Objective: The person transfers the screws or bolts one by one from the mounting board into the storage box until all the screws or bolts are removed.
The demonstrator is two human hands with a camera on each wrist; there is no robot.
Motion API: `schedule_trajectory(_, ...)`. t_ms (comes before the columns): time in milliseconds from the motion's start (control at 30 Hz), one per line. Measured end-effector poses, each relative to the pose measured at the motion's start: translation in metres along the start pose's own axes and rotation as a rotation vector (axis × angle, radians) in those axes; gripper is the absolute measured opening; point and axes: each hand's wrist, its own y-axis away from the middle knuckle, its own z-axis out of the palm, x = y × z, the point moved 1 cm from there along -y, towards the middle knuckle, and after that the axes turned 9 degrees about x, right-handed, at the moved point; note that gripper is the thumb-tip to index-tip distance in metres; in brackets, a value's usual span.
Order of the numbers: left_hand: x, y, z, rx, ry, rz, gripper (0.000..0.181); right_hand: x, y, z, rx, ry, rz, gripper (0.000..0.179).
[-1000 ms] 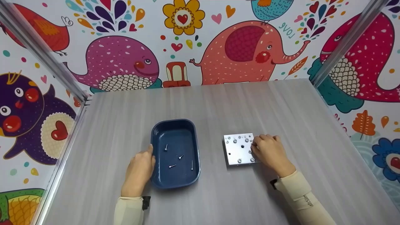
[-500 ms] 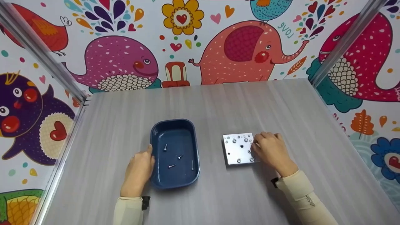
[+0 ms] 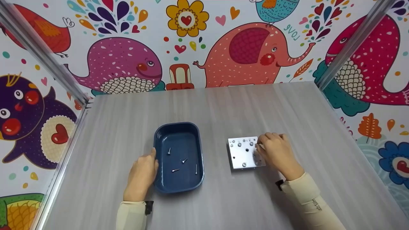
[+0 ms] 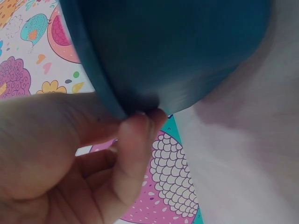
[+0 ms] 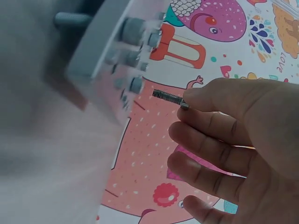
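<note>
My left hand (image 3: pixel 142 174) pinches the near-left rim of a dark blue tray (image 3: pixel 179 139), thumb on top; the left wrist view shows fingers curled against the tray's outer wall (image 4: pixel 182 60). Several small screws (image 3: pixel 184 160) lie inside it. Over the right edge of a silver metal plate (image 3: pixel 240 156) is my right hand (image 3: pixel 277 153). Between thumb and forefinger it holds a threaded screw (image 5: pixel 167 97), apart from the plate in the right wrist view; the other fingers are loosely bent. Bolt heads (image 5: pixel 135 85) stand out of the plate's face, and holes show in it.
The grey wood-grain table (image 3: pixel 217 111) carries the tray on the left and the plate on the right. Printed cartoon walls (image 3: pixel 127 64) with metal posts (image 3: pixel 354 48) close off the back and sides.
My right hand has risen slightly and shifted a little left over the plate's right edge. My left hand and the tray stay as they were.
</note>
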Motion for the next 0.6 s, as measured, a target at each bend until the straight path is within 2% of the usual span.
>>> schedule_trajectory(333,0.001,0.001,-0.001,0.015,0.009,0.012,0.041,-0.023,-0.026,-0.002,0.044,-0.053,-0.086,0.011)
schedule_trajectory(600,0.001,0.0,-0.001,-0.01,0.003,-0.01,0.043,-0.051,-0.047,-0.002,0.072,-0.106,-0.156,0.009)
